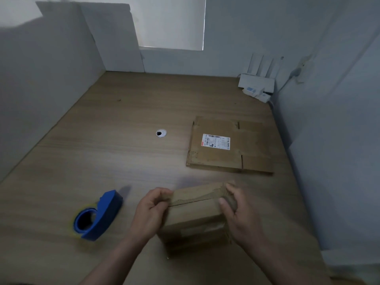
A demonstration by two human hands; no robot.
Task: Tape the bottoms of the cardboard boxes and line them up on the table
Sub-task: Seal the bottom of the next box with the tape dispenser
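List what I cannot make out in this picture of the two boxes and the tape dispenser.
Head view, label on the flat box: print too small to read.
Head view, small box: motion blur hides whether its seam carries tape; its underside is out of sight.
Head view, left hand and right hand: they cover the flap corners.

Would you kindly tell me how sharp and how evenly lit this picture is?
Head view: dim, with light coming from the window; wide-angle lens bends the walls; motion blur softens the left hand, right hand and the small box they grip, while the flattened box farther back looks sharper.
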